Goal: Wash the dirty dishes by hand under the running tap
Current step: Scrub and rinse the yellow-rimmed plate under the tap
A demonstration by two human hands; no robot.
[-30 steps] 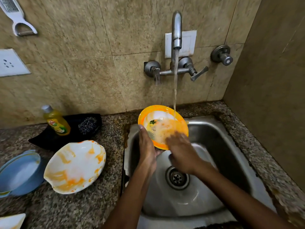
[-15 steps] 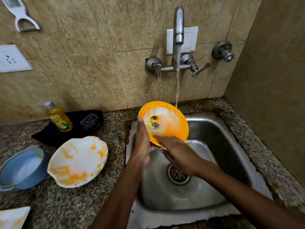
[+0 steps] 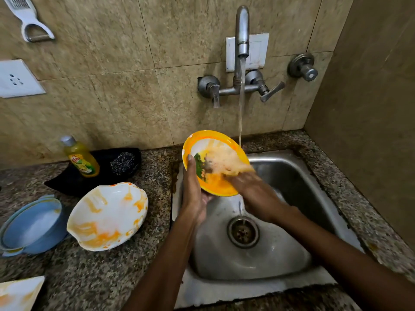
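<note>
The only print in view is on the yellow dish-soap bottle (image 3: 79, 158), which stands in a black tray (image 3: 67, 182) on the bench (image 3: 89, 277). Its label has a red patch with pale lettering above a green area, but the letters are too small and blurred to read. No other text, numbers or signs can be made out.

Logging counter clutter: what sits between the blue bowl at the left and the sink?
In the head view, a sauce-smeared white dish lies on the granite counter between the blue bowl and the sink.
</note>
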